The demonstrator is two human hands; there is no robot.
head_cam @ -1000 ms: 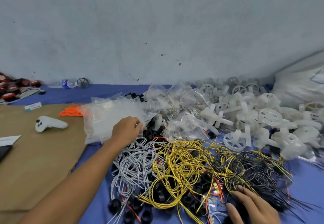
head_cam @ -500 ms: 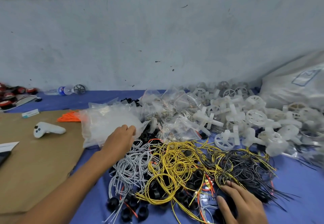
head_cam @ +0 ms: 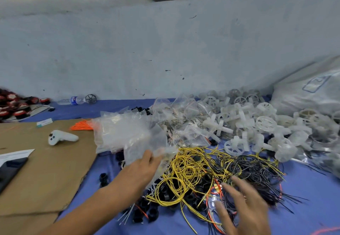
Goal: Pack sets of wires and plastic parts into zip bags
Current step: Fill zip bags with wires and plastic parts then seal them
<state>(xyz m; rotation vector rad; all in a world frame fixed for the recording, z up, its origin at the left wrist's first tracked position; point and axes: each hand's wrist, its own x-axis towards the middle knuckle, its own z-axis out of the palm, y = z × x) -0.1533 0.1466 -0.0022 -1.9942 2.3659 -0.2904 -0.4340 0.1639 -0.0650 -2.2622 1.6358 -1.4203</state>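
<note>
My left hand (head_cam: pixel 141 168) grips a clear zip bag (head_cam: pixel 145 146), lifted over the wires beside the stack of empty zip bags (head_cam: pixel 119 133). My right hand (head_cam: pixel 242 203) hovers with fingers spread over the tangle, holding nothing; it is blurred. Yellow wires (head_cam: pixel 185 170) lie in the middle, black wires (head_cam: pixel 257 172) to their right. Black plastic rings (head_cam: pixel 152 214) lie under and in front of the wires. White plastic wheels and crosses (head_cam: pixel 244 124) are heaped at the back right. Small filled bags (head_cam: pixel 184 122) sit behind the wires.
A blue cloth (head_cam: pixel 303 207) covers the surface. Brown cardboard (head_cam: pixel 46 170) lies at left with a white controller (head_cam: pixel 60 137), orange wires (head_cam: pixel 81 126) and a dark device (head_cam: pixel 9 168). A water bottle (head_cam: pixel 73 100) lies by the wall. A large white sack (head_cam: pixel 309 91) stands at right.
My left hand has pulled a zip bag off the stack and lifted it toward the wires. My right hand rose off the black wires and spread open. The camera tilted up.
</note>
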